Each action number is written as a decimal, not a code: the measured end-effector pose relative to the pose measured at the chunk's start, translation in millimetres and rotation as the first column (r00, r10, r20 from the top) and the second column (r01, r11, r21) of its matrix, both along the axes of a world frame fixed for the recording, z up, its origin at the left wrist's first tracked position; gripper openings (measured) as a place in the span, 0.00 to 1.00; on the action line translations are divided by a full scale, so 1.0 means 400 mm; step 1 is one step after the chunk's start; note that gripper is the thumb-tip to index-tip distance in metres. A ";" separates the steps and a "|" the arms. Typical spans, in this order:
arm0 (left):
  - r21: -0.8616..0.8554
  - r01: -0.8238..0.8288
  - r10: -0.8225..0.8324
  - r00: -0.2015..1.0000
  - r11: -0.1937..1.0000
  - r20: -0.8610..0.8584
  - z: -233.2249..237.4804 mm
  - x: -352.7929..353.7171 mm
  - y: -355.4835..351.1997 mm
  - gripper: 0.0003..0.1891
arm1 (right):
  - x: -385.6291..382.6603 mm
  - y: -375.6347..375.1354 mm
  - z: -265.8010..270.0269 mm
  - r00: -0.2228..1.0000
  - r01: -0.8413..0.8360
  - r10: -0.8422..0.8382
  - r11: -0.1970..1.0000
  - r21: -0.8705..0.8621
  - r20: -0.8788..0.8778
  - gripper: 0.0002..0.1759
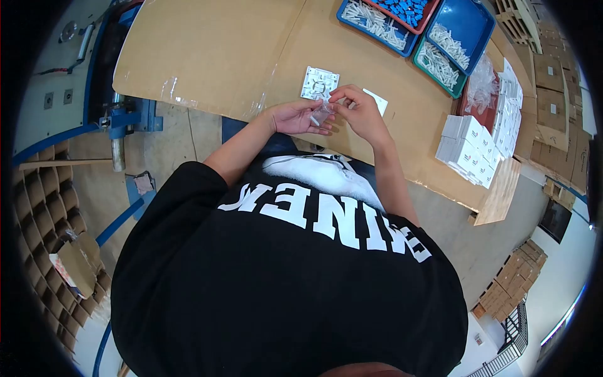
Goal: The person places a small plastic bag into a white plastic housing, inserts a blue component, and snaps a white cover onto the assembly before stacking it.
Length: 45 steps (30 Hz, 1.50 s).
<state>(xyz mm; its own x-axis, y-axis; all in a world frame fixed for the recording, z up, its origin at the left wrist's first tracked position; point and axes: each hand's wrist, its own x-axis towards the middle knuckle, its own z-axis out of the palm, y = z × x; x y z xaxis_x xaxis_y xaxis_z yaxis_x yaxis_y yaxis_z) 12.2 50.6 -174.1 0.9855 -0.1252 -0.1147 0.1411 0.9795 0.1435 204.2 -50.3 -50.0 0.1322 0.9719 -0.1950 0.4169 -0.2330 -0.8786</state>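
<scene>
A small clear plastic bag (321,114) with a white piece inside is held between my two hands, near the table's front edge. My left hand (295,118) is palm up, its thumb and fingers closed on the bag's left side. From the right, my right hand (359,112) pinches the bag's upper edge with thumb and forefinger. Just beyond my fingers a white square plate (319,82) with fittings on its face lies on the table. A flat white piece (378,100), partly hidden by my right hand, lies beside it.
Cardboard covers the table (207,56). Blue (480,25), red and green trays at the back right hold white and blue small parts. Stacked white boxes (474,147) and a reddish tray with clear bags (482,88) stand at the right. A blue-framed machine (129,116) is at the left.
</scene>
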 end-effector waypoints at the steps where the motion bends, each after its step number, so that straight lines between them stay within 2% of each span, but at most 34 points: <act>1: 0.015 -0.004 0.004 1.000 1.000 0.005 0.000 0.000 -0.002 0.21 | 0.000 0.005 0.001 0.999 -0.033 0.033 0.999 -0.028 -0.009 0.06; 3: 0.047 -0.015 0.016 1.000 0.999 -0.014 0.007 -0.003 -0.002 0.20 | 0.002 0.013 -0.006 0.997 -0.074 0.073 0.996 -0.057 -0.016 0.06; 5: 0.073 -0.028 0.030 0.999 0.997 -0.037 0.006 -0.006 -0.009 0.20 | 0.011 0.015 -0.026 0.987 -0.132 0.122 0.987 -0.090 -0.107 0.07; 7: 0.113 -0.023 0.019 0.999 0.993 0.036 -0.003 -0.004 -0.007 0.19 | 0.019 0.022 -0.021 0.975 -0.206 0.194 0.972 -0.112 -0.112 0.07; 9: 0.095 -0.031 0.028 0.999 0.995 0.031 -0.008 -0.003 -0.006 0.19 | 0.026 0.029 -0.023 0.958 -0.276 0.262 0.952 -0.130 -0.120 0.08; 11: 0.076 -0.029 0.027 0.999 0.997 0.023 -0.008 -0.005 -0.006 0.18 | 0.031 0.030 -0.033 0.944 -0.310 0.288 0.941 -0.137 -0.162 0.14; 12: 0.073 -0.025 0.024 1.000 0.997 0.020 -0.008 -0.005 -0.004 0.18 | 0.019 0.030 -0.020 0.944 -0.309 0.286 0.941 -0.137 -0.163 0.14; 14: 0.068 -0.018 0.017 1.000 0.998 0.014 -0.011 -0.004 -0.006 0.18 | -0.008 0.026 0.005 0.961 -0.239 0.195 0.940 -0.242 -0.194 0.21; 16: 0.005 -0.050 0.050 0.999 0.999 0.008 -0.018 -0.004 -0.008 0.18 | -0.015 0.019 -0.018 0.955 -0.242 0.179 0.933 -0.268 -0.237 0.22; 18: 0.011 -0.053 0.053 0.999 0.999 -0.011 -0.016 -0.010 -0.015 0.18 | -0.023 0.016 -0.021 0.949 -0.237 0.158 0.928 -0.288 -0.274 0.24; 20: 0.037 -0.030 0.030 1.000 0.999 -0.003 -0.015 0.007 -0.002 0.19 | -0.007 0.014 0.008 0.932 -0.168 0.064 0.948 -0.271 -0.356 0.23; 23: 0.008 0.092 -0.093 0.996 0.996 0.013 -0.036 0.011 0.007 0.23 | 0.104 0.018 -0.028 0.959 -0.070 0.028 0.988 -0.139 -0.282 0.24; 25: 0.039 0.069 -0.067 0.996 0.997 -0.052 -0.025 0.007 0.007 0.25 | 0.185 0.023 -0.030 0.970 0.043 -0.071 0.992 -0.122 -0.231 0.21; 27: 0.044 0.089 -0.087 0.994 0.995 -0.061 -0.017 0.006 0.011 0.26 | 0.283 0.029 -0.033 0.969 0.241 -0.239 0.970 0.027 -0.066 0.17; 28: 0.033 0.087 -0.085 0.993 0.996 -0.078 -0.013 0.007 0.010 0.26 | 0.333 0.034 -0.036 0.965 0.258 -0.255 0.965 0.045 -0.062 0.17; 30: 0.036 0.092 -0.089 0.992 0.995 -0.090 -0.007 0.008 0.009 0.27 | 0.447 0.048 -0.051 0.873 0.475 -0.487 0.858 0.194 0.019 0.15; 32: 0.018 0.085 -0.083 0.991 0.996 -0.106 -0.017 0.008 0.009 0.28 | 0.599 0.068 -0.101 0.706 0.563 -0.643 0.764 0.315 0.296 0.13; 33: 0.029 0.092 -0.088 0.991 0.995 -0.101 -0.017 0.007 0.009 0.28 | 0.639 0.081 -0.084 0.700 0.567 -0.651 0.757 0.326 0.293 0.13; 35: 0.034 0.090 -0.086 0.990 0.995 -0.113 -0.013 0.008 0.011 0.27 | 0.701 0.108 -0.042 0.453 0.612 -0.738 0.666 0.427 0.501 0.13; 36: 0.029 0.090 -0.087 0.991 0.996 -0.106 -0.011 0.008 0.012 0.27 | 0.733 0.124 -0.040 0.450 0.612 -0.741 0.662 0.433 0.498 0.13; 38: 0.035 0.093 -0.088 0.989 0.995 -0.118 -0.011 0.007 0.013 0.27 | 0.788 0.161 -0.050 0.350 0.666 -0.753 0.618 0.417 0.557 0.13; 39: 0.035 0.093 -0.088 0.987 0.995 -0.134 -0.009 0.006 0.012 0.27 | 0.806 0.176 -0.056 0.350 0.663 -0.754 0.618 0.422 0.555 0.13; 42: 0.040 0.089 -0.083 0.988 0.995 -0.131 -0.007 0.005 0.012 0.26 | 0.846 0.211 -0.077 0.337 0.657 -0.583 0.708 0.259 0.739 0.14; 45: 0.034 0.087 -0.082 0.988 0.996 -0.130 -0.012 0.005 0.011 0.26 | 0.869 0.231 -0.093 0.335 0.707 -0.589 0.673 0.217 0.736 0.14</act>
